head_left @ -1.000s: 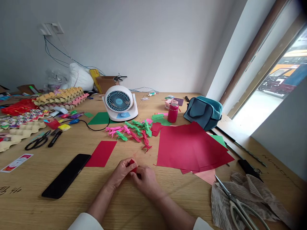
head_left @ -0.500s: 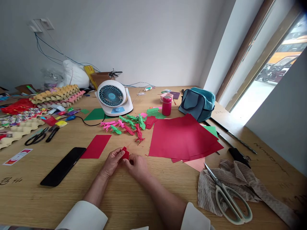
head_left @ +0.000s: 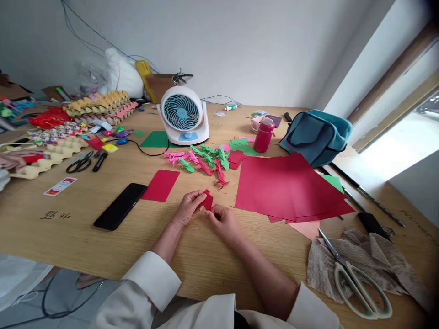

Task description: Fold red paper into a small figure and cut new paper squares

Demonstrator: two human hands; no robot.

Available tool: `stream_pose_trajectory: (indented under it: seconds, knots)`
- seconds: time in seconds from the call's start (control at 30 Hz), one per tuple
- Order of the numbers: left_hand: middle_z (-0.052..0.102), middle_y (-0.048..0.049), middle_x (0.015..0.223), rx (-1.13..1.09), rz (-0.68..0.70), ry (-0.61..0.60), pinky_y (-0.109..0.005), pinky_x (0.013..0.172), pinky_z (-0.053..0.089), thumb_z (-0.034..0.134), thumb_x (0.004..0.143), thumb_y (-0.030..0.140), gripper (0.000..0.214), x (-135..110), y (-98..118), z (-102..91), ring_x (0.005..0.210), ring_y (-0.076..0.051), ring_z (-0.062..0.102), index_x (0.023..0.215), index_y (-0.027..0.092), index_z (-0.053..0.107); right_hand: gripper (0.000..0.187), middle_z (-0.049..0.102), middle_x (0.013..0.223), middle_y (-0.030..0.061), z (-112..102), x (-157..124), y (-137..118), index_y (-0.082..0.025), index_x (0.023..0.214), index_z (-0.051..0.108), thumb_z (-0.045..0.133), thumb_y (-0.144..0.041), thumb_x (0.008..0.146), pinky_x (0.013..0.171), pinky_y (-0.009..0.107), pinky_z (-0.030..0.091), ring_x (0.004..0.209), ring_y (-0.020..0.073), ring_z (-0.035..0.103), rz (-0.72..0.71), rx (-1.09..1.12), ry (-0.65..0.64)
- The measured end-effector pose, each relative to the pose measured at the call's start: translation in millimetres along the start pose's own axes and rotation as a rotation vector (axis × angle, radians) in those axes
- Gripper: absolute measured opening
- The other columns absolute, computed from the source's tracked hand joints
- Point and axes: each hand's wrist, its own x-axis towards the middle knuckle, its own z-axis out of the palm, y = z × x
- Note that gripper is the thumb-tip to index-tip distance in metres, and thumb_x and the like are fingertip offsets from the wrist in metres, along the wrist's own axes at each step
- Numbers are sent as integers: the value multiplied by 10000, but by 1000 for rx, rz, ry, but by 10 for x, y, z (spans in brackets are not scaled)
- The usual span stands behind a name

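A small folded piece of red paper (head_left: 207, 200) is pinched between both hands just above the wooden table (head_left: 68, 228). My left hand (head_left: 188, 208) grips its left side with closed fingers. My right hand (head_left: 223, 222) holds its lower right edge, fingers curled. Behind the hands lies a row of folded pink, green and red paper figures (head_left: 202, 162). A stack of red paper sheets (head_left: 291, 189) lies to the right, and a single red rectangle (head_left: 160, 185) to the left.
A black phone (head_left: 120, 205) lies left of the hands. A white desk fan (head_left: 183, 116), a red bottle (head_left: 264, 135) and a teal bag (head_left: 315, 135) stand behind. Pale-handled scissors (head_left: 356, 283) rest on a brown cloth at right. Black scissors (head_left: 79, 163), egg cartons (head_left: 99, 104) and craft clutter fill the left.
The camera has tilted down and pulled back, so my sleeves and the table's near edge now show. Both hands keep working the red paper, which now stands more upright between the fingers.
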Motion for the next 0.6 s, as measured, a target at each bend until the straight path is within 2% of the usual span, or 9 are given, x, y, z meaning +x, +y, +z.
stream_pose_trajectory:
  seconds: [0.1,0.2,0.27,0.33,0.4,0.43,0.5,0.6]
  knots:
    - [478,46,595,-6,14,-48,-190,462,280,683,762,498,370,15,8,35,479,-56,366,667,158,572,377,400,571,-46,-45,-52,-18,-195,567,391,522,-349,885,530,243,268,545,95,361,1,4,-25]
    - [401,64,547,7,30,-78,-193,451,239,684,765,508,398,7,32,75,466,-54,307,627,161,547,365,424,602,-38,-144,-161,-1,-193,614,421,523,-387,906,534,241,293,565,99,386,31,66,-60]
    - [380,65,529,22,29,-96,-195,452,230,682,765,514,414,-16,52,96,470,-58,298,601,162,536,358,423,604,-32,-239,-257,37,-196,640,433,501,-400,927,528,243,308,568,106,394,75,97,-15]
    - [380,64,521,40,15,-115,-198,454,227,684,764,505,405,-49,69,112,475,-61,295,596,158,560,256,456,634,-23,-334,-347,79,-192,756,508,502,-375,935,529,245,340,576,115,414,74,81,81]
    - [390,63,507,67,-4,-145,-201,462,239,690,760,488,363,-86,80,129,478,-67,315,645,149,632,131,541,768,9,-410,-410,102,-194,961,541,530,-319,923,587,258,421,637,130,485,9,11,154]
    - [405,60,498,107,-6,-175,-204,471,258,675,770,488,350,-105,82,139,484,-76,345,699,145,680,146,570,872,34,-437,-429,102,-201,1033,540,534,-294,920,642,276,464,694,139,527,-34,-50,165]
    - [476,42,517,154,8,-218,-208,502,309,651,792,461,333,-144,80,161,522,-98,426,755,137,718,213,579,1028,71,-467,-445,82,-215,1134,531,526,-250,923,756,323,512,819,164,585,-122,-153,136]
    - [596,10,630,210,44,-225,-218,580,389,648,810,369,249,-217,68,196,607,-122,525,869,135,710,286,565,1126,93,-474,-455,22,-228,1225,511,482,-193,942,824,342,526,912,178,605,-196,-259,26]
